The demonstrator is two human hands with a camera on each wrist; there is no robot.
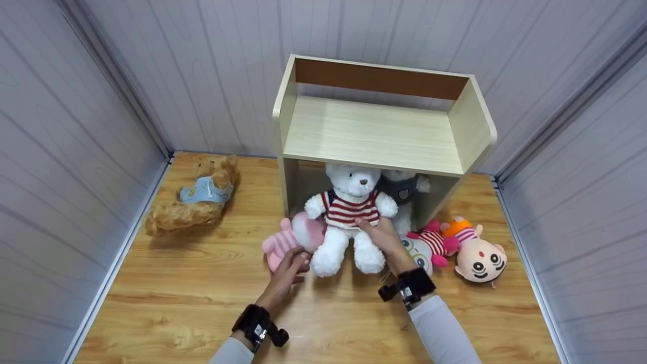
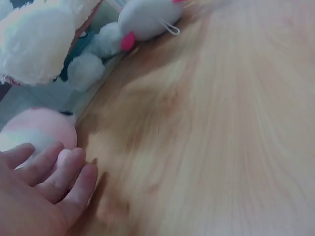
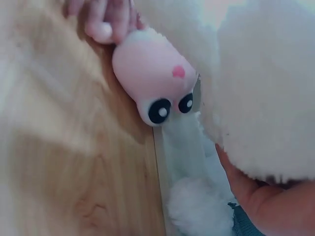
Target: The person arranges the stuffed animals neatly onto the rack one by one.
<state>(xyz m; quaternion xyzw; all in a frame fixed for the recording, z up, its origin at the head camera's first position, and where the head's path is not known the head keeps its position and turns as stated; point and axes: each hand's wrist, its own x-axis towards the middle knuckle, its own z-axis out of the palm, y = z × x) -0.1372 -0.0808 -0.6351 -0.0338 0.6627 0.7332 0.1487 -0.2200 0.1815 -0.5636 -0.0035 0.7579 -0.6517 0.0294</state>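
Note:
A white teddy bear [image 1: 352, 212] in a red-striped sweater is held upright at the front of the shelf's lower opening. My right hand [image 1: 382, 236] grips its lower body, thumb across the sweater front and the other fingers hidden behind. Low on the floor, a pink plush toy [image 1: 283, 243] with a striped body lies on its side by the shelf's left panel. My left hand [image 1: 289, 273] is at this toy, its fingers loosely bent and overlapping it. Big black-and-white eyes show on the pink toy's head [image 3: 152, 73] in the right wrist view.
Inside the wooden shelf [image 1: 374, 131], a second white bear in a dark grey top [image 1: 400, 189] sits at the right. A plush with a red-striped body [image 1: 429, 242] and a round-faced doll [image 1: 480, 258] lie right. A brown teddy [image 1: 204, 194] lies left. Panel walls [image 1: 222, 65] enclose the floor.

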